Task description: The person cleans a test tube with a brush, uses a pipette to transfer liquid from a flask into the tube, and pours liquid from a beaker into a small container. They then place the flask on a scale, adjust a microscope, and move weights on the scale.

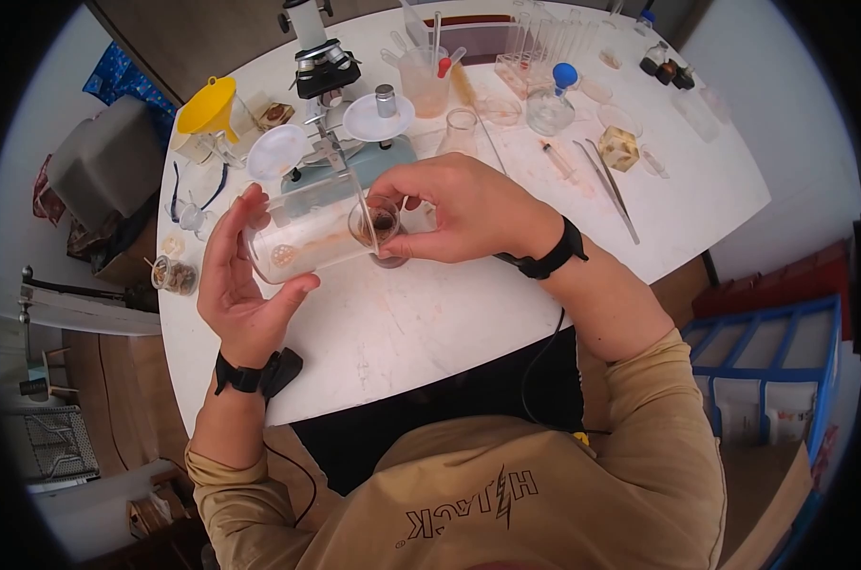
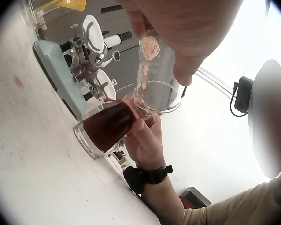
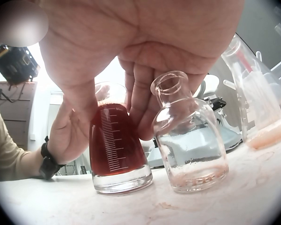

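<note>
My left hand grips a large clear beaker tipped onto its side, thumb along the near side. Pinkish-orange residue clings to its inner wall. Its mouth faces right and overlaps the rim of a tapered, graduated glass flask in the head and left wrist views. Dark red liquid fills most of that flask, whose thick base is on the table. My right hand holds the flask near its top between thumb and fingers. Close beside it in the right wrist view stands a clear glass bottle with pink drops at the bottom.
Behind the hands stands a two-pan balance, with a microscope beyond it. A yellow funnel and a small jar are on the left. On the right lie tweezers and a syringe, near a blue-bulbed flask.
</note>
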{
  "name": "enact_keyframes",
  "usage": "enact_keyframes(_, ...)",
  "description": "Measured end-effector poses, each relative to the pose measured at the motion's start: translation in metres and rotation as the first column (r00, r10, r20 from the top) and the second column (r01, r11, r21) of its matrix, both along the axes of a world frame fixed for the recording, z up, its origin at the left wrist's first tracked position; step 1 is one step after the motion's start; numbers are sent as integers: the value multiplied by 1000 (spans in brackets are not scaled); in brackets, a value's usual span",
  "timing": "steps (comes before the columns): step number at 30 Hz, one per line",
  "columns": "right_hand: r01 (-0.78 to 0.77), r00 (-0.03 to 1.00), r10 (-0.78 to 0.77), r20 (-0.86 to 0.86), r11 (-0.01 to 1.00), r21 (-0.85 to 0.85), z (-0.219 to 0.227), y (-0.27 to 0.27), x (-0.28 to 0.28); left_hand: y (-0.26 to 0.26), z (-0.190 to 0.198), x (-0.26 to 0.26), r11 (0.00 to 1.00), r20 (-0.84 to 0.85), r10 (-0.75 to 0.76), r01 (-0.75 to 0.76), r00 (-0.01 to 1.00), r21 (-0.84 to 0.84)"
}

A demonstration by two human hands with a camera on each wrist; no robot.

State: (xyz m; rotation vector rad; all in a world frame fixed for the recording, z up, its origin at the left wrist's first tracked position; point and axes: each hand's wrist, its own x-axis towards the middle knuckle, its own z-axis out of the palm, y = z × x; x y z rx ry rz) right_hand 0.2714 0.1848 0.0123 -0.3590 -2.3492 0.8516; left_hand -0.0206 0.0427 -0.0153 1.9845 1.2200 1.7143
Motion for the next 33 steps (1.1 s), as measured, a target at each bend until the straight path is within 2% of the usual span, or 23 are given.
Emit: enact_keyframes(33,-16,1000,16,10,1000,-11,0,1,0,-1,0,0,1000,5,-23,23,1000,8)
